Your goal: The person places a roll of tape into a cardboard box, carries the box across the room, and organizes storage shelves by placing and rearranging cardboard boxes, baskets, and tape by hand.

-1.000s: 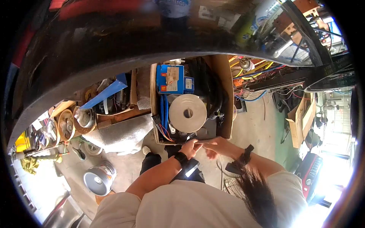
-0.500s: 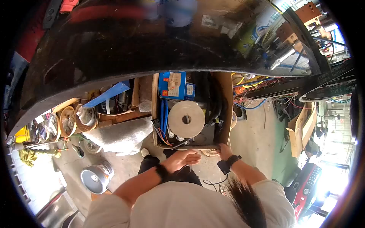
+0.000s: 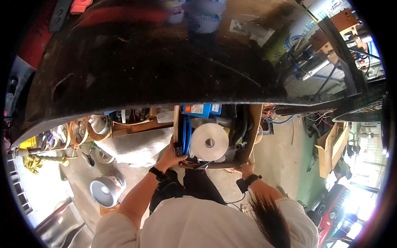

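So both hands are on the box (image 3: 254,124) now. Half a second back, the left one was hovering off its near edge. The left hand (image 3: 168,158) has gone to the near left corner, thumb over the rim and fingers outside, so that grip looks closed on the wall. The right hand (image 3: 247,168) is at the near right corner, but I can't tell how tight its grip is. Looks to me like the box is better supported with a hand at each corner.

The box sits right in front of the person, far end tucked out of sight under the dark panel (image 3: 165,74). Less of it shows than before, though that might just be the camera. Inside are a big pale roll (image 3: 199,142), blue tubes (image 3: 189,134) to its left and a blue carton (image 3: 196,110) behind.
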Motion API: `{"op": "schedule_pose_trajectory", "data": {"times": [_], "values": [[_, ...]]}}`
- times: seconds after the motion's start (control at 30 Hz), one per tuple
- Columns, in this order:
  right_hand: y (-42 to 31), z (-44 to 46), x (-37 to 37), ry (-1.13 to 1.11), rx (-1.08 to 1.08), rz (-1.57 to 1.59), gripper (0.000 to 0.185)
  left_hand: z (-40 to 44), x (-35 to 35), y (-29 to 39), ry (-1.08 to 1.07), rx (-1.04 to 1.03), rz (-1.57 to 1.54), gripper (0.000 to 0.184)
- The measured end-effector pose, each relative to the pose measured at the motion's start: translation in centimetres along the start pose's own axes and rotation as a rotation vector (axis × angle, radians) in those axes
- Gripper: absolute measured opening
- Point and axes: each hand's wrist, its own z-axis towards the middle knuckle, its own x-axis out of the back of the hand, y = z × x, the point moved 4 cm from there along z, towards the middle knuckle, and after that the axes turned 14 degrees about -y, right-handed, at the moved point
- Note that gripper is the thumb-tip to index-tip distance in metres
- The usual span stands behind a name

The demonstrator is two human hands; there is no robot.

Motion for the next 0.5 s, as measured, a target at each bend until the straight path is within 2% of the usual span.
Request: {"op": "schedule_pose_trajectory", "data": {"times": [0.03,0.07,0.1,0.17,0.27,0.3,0.4,0.5], "values": [[-1.9,-1.2,-1.1,0.033,-0.015,0.043,0.047,0.1,0.5,-1.2,-0.067,0.139,0.077,0.113],[-3.2,-2.1,-1.7,0.069,-0.027,0.088,0.045,0.1,1.0,-1.7,-0.079,0.155,0.039,0.112],[-4.5,-2.0,-1.5,-0.02,-0.026,-0.049,0.039,0.3,1.4,-2.1,-0.092,0.165,-0.001,0.111],[-8.8,-3.5,-3.7,-0.036,0.001,-0.068,0.035,0.9,1.7,-1.3,-0.331,0.276,-0.184,0.105],[-11.9,-3.1,-4.6,-0.044,0.042,-0.064,0.031,1.1,1.9,-2.3,-0.216,0.157,-0.296,0.1],[-12.5,-3.0,-4.8,-0.035,0.04,-0.07,0.031,1.2,1.8,-2.3,-0.173,0.109,-0.305,0.093],[-14.6,-3.3,-5.5,-0.003,0.031,-0.086,0.032,1.4,1.1,-2.7,-0.141,0.023,-0.481,0.082],[-15.9,-3.4,-5.6,0.024,0.045,-0.085,0.032,2.1,0.1,-3.1,-0.159,-0.021,-0.513,0.074]]}}
